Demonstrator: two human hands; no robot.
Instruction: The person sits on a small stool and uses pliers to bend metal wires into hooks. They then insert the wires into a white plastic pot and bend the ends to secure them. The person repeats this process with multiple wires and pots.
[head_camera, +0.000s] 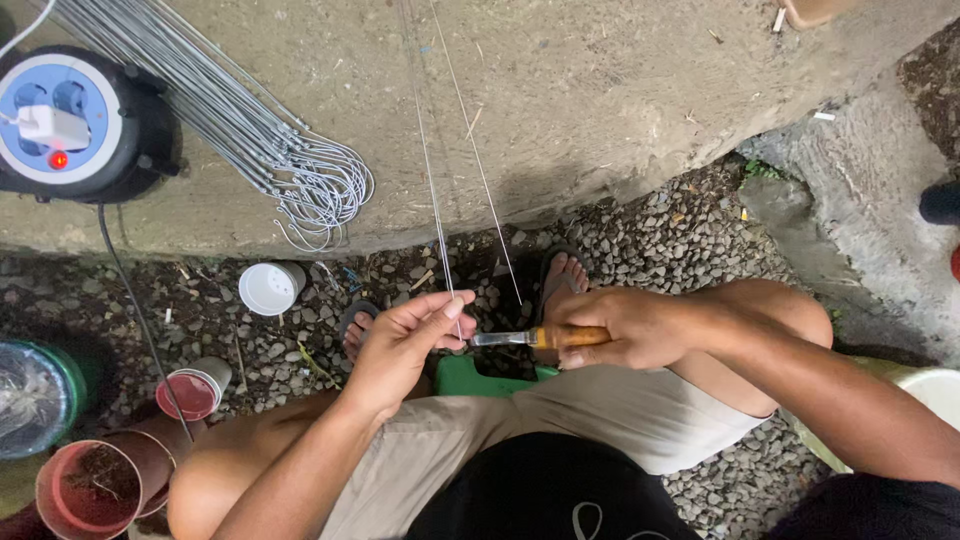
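From the head camera, looking down over our knees, our left hand (405, 345) has its fingers pinched shut on the near end of a thin wire (436, 215), whose long axis runs away from us up across the concrete slab (600, 110). Our right hand (625, 328) is closed around the orange handle of a small tool (530, 338) lying crosswise, its metal tip pointing left and meeting the wire just beside the left fingertips (452, 308). A second wire (480, 165) lies just to the right, and a bundle of wires (270, 150) lies well off to the left.
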